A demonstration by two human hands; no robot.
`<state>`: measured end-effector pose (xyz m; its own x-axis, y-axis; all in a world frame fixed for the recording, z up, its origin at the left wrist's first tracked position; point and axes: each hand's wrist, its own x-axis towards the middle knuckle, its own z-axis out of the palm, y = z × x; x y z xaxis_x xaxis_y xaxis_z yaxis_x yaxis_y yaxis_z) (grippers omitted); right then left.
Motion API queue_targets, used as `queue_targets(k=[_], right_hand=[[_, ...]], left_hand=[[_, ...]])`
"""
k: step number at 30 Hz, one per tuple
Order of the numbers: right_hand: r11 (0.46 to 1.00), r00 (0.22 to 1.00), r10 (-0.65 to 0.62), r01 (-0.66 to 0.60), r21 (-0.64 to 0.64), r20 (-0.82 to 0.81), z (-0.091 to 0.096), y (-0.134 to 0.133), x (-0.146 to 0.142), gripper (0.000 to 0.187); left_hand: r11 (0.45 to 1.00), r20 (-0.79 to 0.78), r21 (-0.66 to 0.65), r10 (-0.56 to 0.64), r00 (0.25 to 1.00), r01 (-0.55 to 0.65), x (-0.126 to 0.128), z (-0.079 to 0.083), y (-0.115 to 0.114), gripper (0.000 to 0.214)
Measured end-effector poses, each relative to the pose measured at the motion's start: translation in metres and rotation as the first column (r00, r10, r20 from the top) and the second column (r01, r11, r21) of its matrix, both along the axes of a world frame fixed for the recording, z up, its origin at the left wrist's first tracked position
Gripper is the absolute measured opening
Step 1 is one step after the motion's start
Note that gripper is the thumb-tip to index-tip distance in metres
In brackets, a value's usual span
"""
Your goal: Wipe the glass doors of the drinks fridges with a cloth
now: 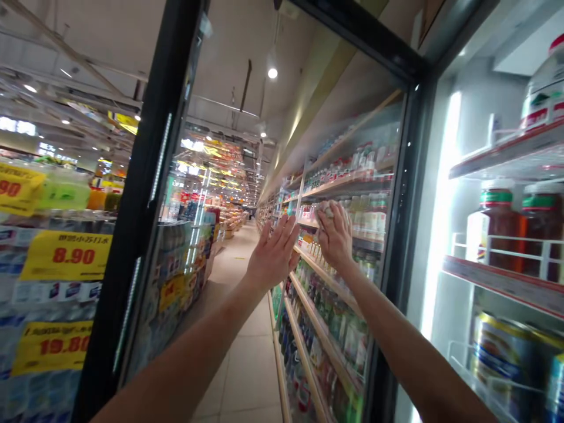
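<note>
r hand [338, 239] gripping a pale cloth [324, 211], pressing it on the glass cooler door [145, 147] nr its r edge; l hand [272, 254] open, mid-pane, contact unclear.

We see an 8.90 price sign [66, 255] at nine o'clock. Green-banded bottles [504, 224] stand at three, gold-rimmed cans [502, 349] at four.

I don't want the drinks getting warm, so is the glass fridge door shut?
No, the glass door stands swung open, leaving the bottles on the lit shelves beside it uncovered.
</note>
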<state>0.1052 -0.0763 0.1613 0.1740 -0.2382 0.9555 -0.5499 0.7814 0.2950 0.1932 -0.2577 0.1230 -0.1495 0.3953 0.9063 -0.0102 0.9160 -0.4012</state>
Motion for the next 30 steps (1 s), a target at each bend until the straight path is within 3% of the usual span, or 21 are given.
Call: queue_targets(k=[2,4,7,9,11,13,16,19,20,22,25,27,30], right_hand=[[1.000,1.000,-0.012,0.013,-0.023,0.025,0.004,0.008,-0.003,0.043],[0.983,0.995,-0.013,0.029,-0.180,0.094,0.010,0.031,-0.014,0.046],[0.895,0.983,0.030,0.055,-0.442,0.182,0.021,0.073,-0.034,0.050],[0.854,0.980,0.061,0.046,-0.518,0.187,0.026,0.086,-0.041,0.052],[0.851,0.983,0.075,0.025,-0.525,0.169,0.028,0.080,-0.039,0.052],[0.871,0.986,0.077,0.005,-0.491,0.148,0.030,0.056,-0.027,0.052],[0.965,0.995,0.052,-0.029,-0.261,0.083,0.036,0.008,-0.003,0.048],[0.999,0.999,0.038,-0.038,-0.033,-0.004,0.050,-0.014,0.012,0.046],[0.999,0.999,0.039,-0.039,-0.037,-0.004,0.057,-0.010,0.011,0.046],[0.986,0.997,0.046,-0.036,-0.163,0.058,0.070,0.014,0.003,0.047],[0.903,0.978,0.087,0.002,-0.430,0.187,0.088,0.066,-0.018,0.050],[0.862,0.971,0.107,0.017,-0.507,0.215,0.095,0.089,-0.027,0.053],[0.877,0.976,0.107,-0.003,-0.480,0.189,0.096,0.077,-0.024,0.053]], left_hand=[[1.000,0.001,-0.002,-0.006,1.000,0.006,-0.001,-0.001,-0.001,0.057],[1.000,0.007,-0.004,-0.010,1.000,0.011,-0.001,-0.003,-0.001,0.057],[0.999,0.014,0.000,-0.032,0.999,0.032,0.002,0.000,-0.002,0.056],[0.998,0.009,0.005,-0.057,0.998,0.056,0.006,0.010,-0.003,0.054],[0.997,-0.014,0.049,-0.063,0.998,0.063,0.011,0.028,-0.005,0.054],[0.992,-0.048,0.118,-0.046,0.998,0.051,0.014,0.049,-0.007,0.055],[0.987,-0.084,0.158,-0.010,0.996,0.024,0.018,0.072,-0.008,0.055],[0.990,-0.102,0.140,0.016,0.995,-0.002,0.022,0.077,-0.006,0.054],[0.991,-0.104,0.136,0.022,0.994,-0.007,0.023,0.076,-0.005,0.054],[0.990,-0.098,0.137,0.030,0.995,-0.017,0.025,0.074,-0.004,0.055],[0.989,-0.093,0.144,0.040,0.995,-0.026,0.027,0.072,-0.002,0.055],[0.989,-0.091,0.145,0.045,0.995,-0.032,0.027,0.073,-0.001,0.055],[0.988,-0.079,0.146,0.062,0.995,-0.050,0.027,0.073,-0.001,0.055]])
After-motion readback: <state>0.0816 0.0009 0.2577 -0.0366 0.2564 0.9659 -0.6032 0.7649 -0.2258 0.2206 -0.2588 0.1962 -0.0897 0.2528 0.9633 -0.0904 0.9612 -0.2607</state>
